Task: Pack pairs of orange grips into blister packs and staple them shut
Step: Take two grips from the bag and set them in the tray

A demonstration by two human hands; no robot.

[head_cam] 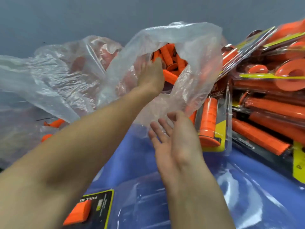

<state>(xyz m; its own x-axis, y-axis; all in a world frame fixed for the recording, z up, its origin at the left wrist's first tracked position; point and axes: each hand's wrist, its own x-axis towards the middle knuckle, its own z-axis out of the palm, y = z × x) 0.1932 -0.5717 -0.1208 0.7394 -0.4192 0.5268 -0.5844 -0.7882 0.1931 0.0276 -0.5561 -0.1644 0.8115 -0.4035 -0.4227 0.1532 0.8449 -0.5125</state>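
The bag (194, 52) should be held wide by the relaxed right hand (175, 138) while grips (167, 53) beyond the left hand (151, 76), grasp unclear, are picked.

Down and to the left of my right hand (178, 142), a black card (103, 209) with a yellow border carries white capitals, upside down to me: "FULL DI", the last letters unclear. The small print beside them is too blurred to read. To the right of that hand, a white word on a dark blister pack (247, 143) is also unreadable.
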